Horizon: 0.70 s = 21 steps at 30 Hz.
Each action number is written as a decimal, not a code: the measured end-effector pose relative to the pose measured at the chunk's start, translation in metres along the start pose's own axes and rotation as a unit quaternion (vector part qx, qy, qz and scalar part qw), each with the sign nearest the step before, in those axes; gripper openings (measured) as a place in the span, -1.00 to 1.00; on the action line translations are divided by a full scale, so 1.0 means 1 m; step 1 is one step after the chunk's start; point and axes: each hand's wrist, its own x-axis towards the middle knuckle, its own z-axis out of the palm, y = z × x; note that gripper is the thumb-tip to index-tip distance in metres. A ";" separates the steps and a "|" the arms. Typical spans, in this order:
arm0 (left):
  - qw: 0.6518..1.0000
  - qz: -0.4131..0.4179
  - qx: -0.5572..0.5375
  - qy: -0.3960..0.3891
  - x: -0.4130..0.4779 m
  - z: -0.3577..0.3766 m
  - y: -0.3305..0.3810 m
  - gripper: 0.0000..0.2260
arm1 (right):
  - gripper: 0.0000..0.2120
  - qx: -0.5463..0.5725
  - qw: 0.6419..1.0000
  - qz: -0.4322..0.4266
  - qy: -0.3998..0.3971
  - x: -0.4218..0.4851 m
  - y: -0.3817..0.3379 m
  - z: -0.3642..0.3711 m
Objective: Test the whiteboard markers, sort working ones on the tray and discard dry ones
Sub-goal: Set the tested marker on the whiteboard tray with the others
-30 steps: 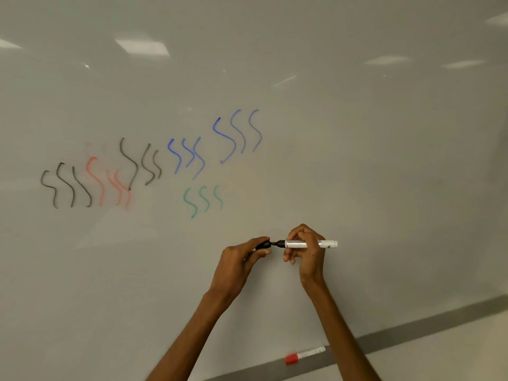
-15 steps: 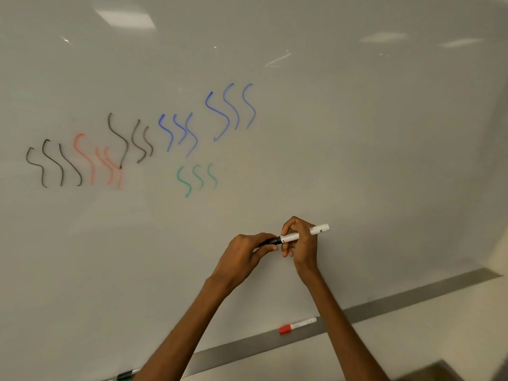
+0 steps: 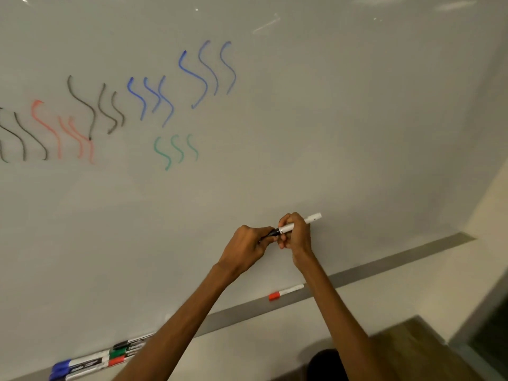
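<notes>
Several markers (image 3: 93,362) on tray (image 3: 398,259); red-capped one (image 3: 286,292) apart.

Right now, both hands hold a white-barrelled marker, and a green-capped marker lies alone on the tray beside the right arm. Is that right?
Not quite: the head view shows the lone marker on the tray has a red cap, not green. The rest stands: the left hand and the right hand both hold the white-barrelled marker.

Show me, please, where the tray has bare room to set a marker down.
The tray is bare right of the red-capped marker to its far end, and between that marker and the bunched markers at the left end, which is crowded.
</notes>
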 end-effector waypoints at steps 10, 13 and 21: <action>0.994 -0.068 0.019 -0.081 -0.011 0.070 -0.025 -0.80 | -0.78 -0.168 0.985 0.028 -0.028 0.010 0.039 -0.112; 0.987 -0.087 0.013 -0.135 -0.014 0.112 -0.028 -0.84 | -0.81 -0.265 0.963 0.007 -0.050 0.012 0.057 -0.160; 0.965 -0.095 0.011 -0.244 -0.026 0.246 -0.019 -0.84 | -0.82 -0.439 0.891 0.075 -0.090 0.015 0.128 -0.267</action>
